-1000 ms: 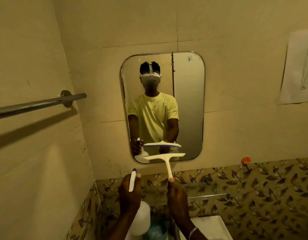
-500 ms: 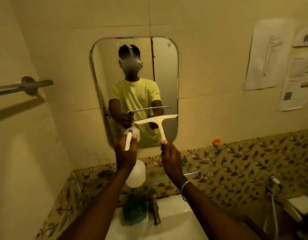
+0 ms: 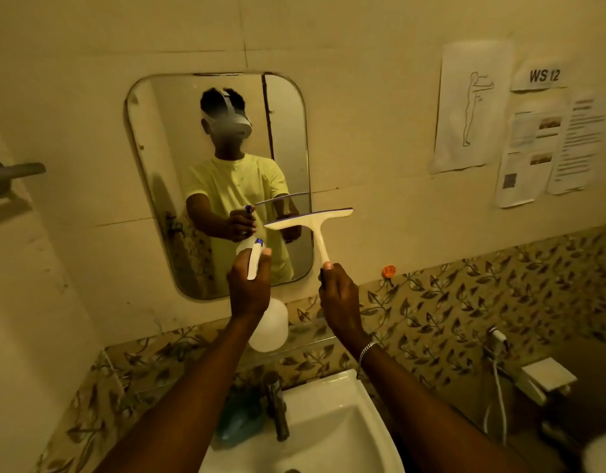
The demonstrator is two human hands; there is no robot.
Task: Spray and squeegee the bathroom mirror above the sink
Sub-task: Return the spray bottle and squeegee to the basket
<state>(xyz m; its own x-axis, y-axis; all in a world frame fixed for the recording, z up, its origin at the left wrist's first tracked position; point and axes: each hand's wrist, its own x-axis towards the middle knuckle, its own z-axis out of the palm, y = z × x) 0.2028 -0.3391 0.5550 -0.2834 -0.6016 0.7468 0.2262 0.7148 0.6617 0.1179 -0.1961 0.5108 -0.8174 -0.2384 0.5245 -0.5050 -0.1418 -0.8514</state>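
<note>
The rounded mirror [image 3: 179, 165] hangs on the tiled wall above the white sink [image 3: 332, 425]. Before its lower right part, the right hand [image 3: 339, 295] grips a white squeegee [image 3: 315, 227] by the handle, blade uppermost, while the left hand [image 3: 248, 288] clasps a white spray bottle [image 3: 269, 322].

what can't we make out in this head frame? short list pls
- Spray bottle: trigger and neck hidden by the left hand.
- Squeegee: lower handle hidden in the right hand; blade-to-mirror contact unclear.
- Wall sheets: body text too small.
- Sink: basin cut off by bottom edge.
</note>
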